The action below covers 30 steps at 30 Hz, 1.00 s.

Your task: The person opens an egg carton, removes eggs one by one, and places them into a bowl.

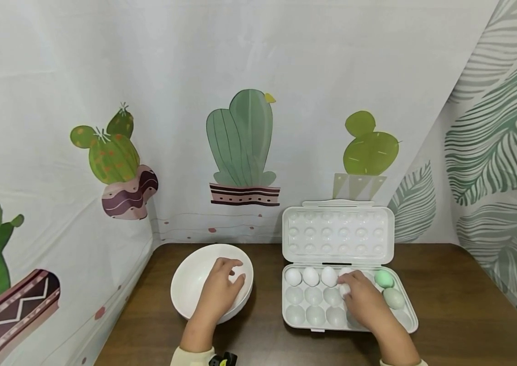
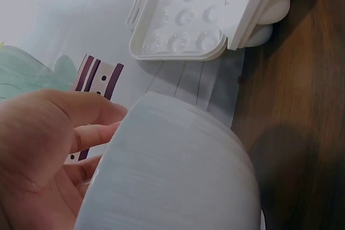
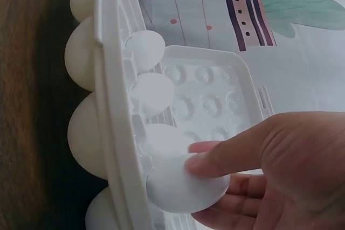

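In the head view my left hand (image 1: 222, 287) is over the white bowl (image 1: 184, 277), fingers loosely bent, thumb and forefinger apart with nothing seen between them. From the left wrist, the bowl's outer wall (image 2: 178, 171) covers part of that hand (image 2: 48, 144); whether the fingertips touch the rim I cannot tell. My right hand (image 1: 365, 300) is at the egg box (image 1: 288, 325), pinching a white egg (image 3: 188, 187) between thumb and fingers, low over the cups. Several white eggs (image 1: 311, 277) sit along the back row, and a green egg (image 1: 384, 278) is right of the hand.
The box's ribbed lid (image 1: 338, 234) stands raised behind it, close to the cactus-printed cloth (image 1: 249, 142). A pale greenish egg (image 1: 393, 298) lies in front of the green one. Brown wooden table (image 1: 267, 325) shows between bowl and box.
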### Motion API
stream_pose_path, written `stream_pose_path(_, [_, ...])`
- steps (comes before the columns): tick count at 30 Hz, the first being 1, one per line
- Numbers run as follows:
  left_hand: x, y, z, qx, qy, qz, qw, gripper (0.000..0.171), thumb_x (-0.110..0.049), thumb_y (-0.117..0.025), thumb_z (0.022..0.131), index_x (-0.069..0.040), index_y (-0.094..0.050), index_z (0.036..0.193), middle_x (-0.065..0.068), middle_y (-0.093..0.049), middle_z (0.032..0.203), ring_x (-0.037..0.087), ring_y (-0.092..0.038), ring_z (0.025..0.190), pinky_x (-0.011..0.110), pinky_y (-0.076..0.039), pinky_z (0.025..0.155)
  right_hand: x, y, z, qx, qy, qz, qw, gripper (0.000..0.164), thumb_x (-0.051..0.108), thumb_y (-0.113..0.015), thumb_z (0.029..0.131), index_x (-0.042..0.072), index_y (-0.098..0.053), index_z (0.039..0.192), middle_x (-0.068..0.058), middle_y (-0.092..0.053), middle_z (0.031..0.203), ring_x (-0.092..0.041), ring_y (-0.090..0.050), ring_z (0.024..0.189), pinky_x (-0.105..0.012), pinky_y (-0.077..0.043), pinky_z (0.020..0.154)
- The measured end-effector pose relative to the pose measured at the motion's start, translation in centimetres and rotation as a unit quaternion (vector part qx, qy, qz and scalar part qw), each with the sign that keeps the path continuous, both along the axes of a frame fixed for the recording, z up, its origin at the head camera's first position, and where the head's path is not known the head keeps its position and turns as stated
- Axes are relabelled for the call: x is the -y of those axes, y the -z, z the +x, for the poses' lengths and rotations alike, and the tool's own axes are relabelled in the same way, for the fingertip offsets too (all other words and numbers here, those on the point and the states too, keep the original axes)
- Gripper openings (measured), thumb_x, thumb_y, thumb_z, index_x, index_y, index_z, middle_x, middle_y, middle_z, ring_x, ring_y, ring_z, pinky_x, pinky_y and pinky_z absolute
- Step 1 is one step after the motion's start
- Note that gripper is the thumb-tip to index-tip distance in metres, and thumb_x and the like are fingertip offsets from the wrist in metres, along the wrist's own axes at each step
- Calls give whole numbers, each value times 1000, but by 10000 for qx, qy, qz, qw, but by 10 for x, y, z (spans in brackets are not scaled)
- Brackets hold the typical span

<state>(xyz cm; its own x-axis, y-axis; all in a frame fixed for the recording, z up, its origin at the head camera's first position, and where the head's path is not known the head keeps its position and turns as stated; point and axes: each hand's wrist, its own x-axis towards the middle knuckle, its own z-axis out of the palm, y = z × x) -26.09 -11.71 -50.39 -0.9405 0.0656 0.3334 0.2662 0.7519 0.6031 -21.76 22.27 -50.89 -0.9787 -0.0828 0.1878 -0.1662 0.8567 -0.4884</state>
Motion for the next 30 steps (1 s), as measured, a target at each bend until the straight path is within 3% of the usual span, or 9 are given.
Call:
stream_pose_path(13, [-10,-2,3,-85,135,54,9999,21,-17,-70,92,-15,-71,113,1,-64,109,17,-65,87,28,-52,73,9,-4,-1,-453,-48,-609,9971,31,1,-71,86,8,-69,115,-12,-63,118,-33,-66,110,-51,-52,95])
stream_pose_path(20, [-16,-5,8,-223,416,69,9989,19,-17,-70,93,-16,-71,112,-3,-64,105,16,-64,86,25,-51,73,12,2,-5,-862,-237,-962,9913,34,4,-75,86,10,-69,119,-8,-64,119,-21,-67,102,-41,-57,88])
stream_pose_path(30, [-28,-7,14,-285,830,111,9961,19,-16,-70,93,-13,-70,112,-1,-65,105,16,-66,91,25,-53,75,20,-2,-5,-545,-281,-1555,9859,34,7,-73,90,8,-67,124,-8,-64,123,-22,-65,111,-37,-58,92])
